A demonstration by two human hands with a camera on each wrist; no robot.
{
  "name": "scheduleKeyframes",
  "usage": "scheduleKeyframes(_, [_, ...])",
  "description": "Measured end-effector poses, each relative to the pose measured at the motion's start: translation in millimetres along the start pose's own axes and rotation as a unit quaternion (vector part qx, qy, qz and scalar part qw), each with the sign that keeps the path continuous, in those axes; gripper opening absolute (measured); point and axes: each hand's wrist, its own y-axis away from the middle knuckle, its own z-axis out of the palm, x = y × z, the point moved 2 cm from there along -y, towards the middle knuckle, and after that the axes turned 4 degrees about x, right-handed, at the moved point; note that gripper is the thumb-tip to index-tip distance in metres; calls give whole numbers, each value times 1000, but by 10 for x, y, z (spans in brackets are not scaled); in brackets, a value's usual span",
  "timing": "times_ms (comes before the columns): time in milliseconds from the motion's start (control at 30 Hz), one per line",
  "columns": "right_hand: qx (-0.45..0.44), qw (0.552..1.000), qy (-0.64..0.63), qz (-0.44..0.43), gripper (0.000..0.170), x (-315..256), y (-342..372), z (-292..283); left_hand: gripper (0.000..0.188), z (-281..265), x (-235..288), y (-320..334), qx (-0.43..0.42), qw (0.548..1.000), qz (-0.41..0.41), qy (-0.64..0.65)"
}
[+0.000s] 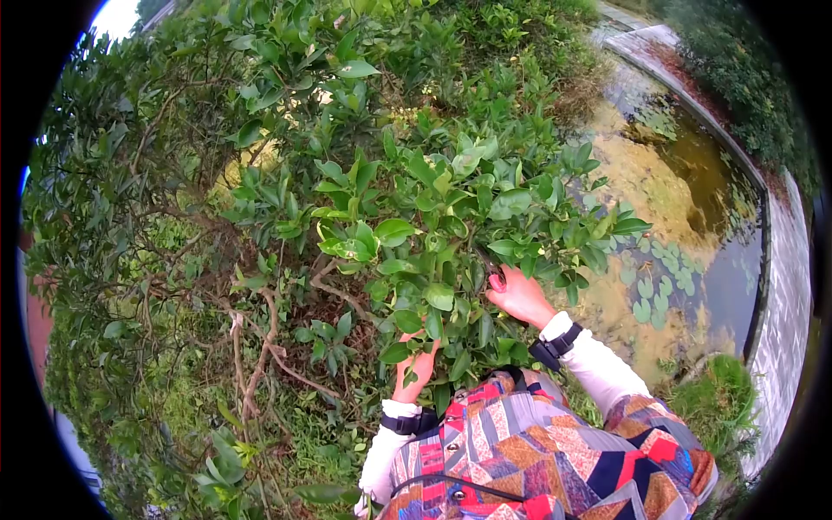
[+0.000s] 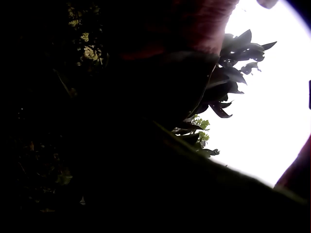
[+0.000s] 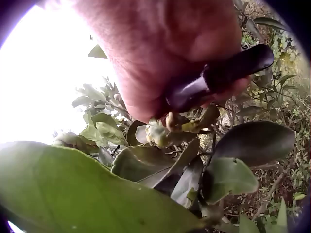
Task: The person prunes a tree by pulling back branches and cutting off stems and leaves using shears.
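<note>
1. A smooth-handled tool (image 3: 238, 68) is gripped by the right hand (image 1: 523, 297), among the tree's leaves (image 1: 440, 297).
2. The left hand (image 1: 417, 373) is set by nearby leaves; whether anything is held cannot be told.
3. At right, a pond (image 1: 663, 195) is seen.

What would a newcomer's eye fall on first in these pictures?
Probably the bright patchwork garment at the bottom of the head view. Then the right hand, gripping a dark handle among the leaves of the green bush. The pond with lily pads, at the right, would likely follow.
</note>
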Motion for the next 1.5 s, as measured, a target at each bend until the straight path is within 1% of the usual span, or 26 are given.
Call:
scheduleKeyframes(33, [3, 1000, -2, 28, 42, -33, -14, 7, 33, 0, 33, -1, -25, 999, 20, -15])
scheduleKeyframes(67, [3, 1000, -2, 28, 42, -51, -48, 22, 33, -14, 7, -10, -25, 999, 20, -15])
scheduleKeyframes(133, [2, 998, -3, 59, 43, -64, -106, 58, 31, -28, -53, -21, -36, 990, 81, -114])
scheduleKeyframes(233, [18, 996, -10, 89, 43, -137, -106, 79, 31, -21, -141, 8, -19, 998, 31, -60])
scheduleKeyframes(267, [16, 996, -10, 87, 43, -142, -123, 84, 31, -9, -161, 5, -17, 998, 31, -60])
scheduleKeyframes(333, [8, 996, -17, 86, 42, -133, -158, 115, 32, -3, -212, 9, 0, 999, 6, 43])
scheduleKeyframes(367, [7, 996, -17, 85, 42, -107, -186, 147, 32, -10, -228, 27, 1, 999, 6, 42])
scheduleKeyframes(433, [50, 998, -22, 16, 38, -113, -247, 166, 32, -10, -113, 60, -11, 999, 26, -17])
scheduleKeyframes(567, [27, 999, -31, 16, 36, -155, -316, 150, 34, 15, -71, 87, -3, 997, 49, -58])
scheduleKeyframes(633, [32, 999, 10, 22, 38, -109, -348, 208, 25, 25, -239, 84, 39, 989, -80, 118])
scheduleKeyframes(667, [30, 999, 10, 20, 38, -65, -367, 237, 25, 8, -216, 118, 42, 989, -80, 118])
scheduleKeyframes(733, [25, 999, 22, 3, 38, -1, -391, 248, 26, 20, 173, 136, 2, 999, 1, -42])
scheduleKeyframes(867, [22, 1000, -2, -14, 37, 130, -406, 253, 26, 30, 177, 103, -2, 1000, -26, -10])
scheduleKeyframes(933, [18, 996, -86, -34, 34, 321, -440, 345, 26, 52, 202, 103, 11, 999, 27, -33])
scheduleKeyframes(967, [18, 996, -86, -33, 34, 295, -380, 324, 26, 57, 1, 105, 11, 999, 26, -33])
scheduleKeyframes(1000, [10, 982, -187, -14, 31, 236, -288, 272, 29, 47, -374, 104, 41, 999, -1, 31])
scheduleKeyframes(1033, [2, 958, -286, 5, 29, 208, -225, 249, 36, 62, -358, 74, 72, 993, -28, 94])
scheduleKeyframes(1067, [1, 958, -286, 5, 29, 267, -218, 287, 36, 43, -321, 80, 73, 992, -29, 94])
scheduleKeyframes(1133, [17, 900, -431, 60, 27, 404, -204, 351, 34, -18, -147, 102, 30, 998, 33, -54])
scheduleKeyframes(1167, [18, 900, -431, 62, 27, 434, -191, 334, 34, -24, -145, 101, 28, 998, 32, -54])
scheduleKeyframes(1233, [1, 939, -337, 68, 27, 443, -174, 270, 33, -14, -71, 70, 8, 993, 80, -89])
scheduleKeyframes(1300, [12, 949, -312, 48, 27, 401, -136, 219, 33, -16, 25, 52, 13, 994, 77, -72])
scheduleKeyframes(1367, [36, 973, -225, 34, 35, 452, -135, 198, 32, -42, -30, 65, 17, 996, 71, -57])
scheduleKeyframes(1433, [44, 980, -194, 15, 37, 403, -107, 154, 31, -66, -77, 64, 0, 949, 205, -239])
scheduleKeyframes(1467, [52, 985, -164, -4, 40, 364, -87, 125, 31, -55, 0, 57, 1, 949, 204, -239])
scheduleKeyframes(1500, [51, 985, -163, -4, 40, 328, -65, 128, 32, -39, 55, 56, 3, 975, 150, -162])
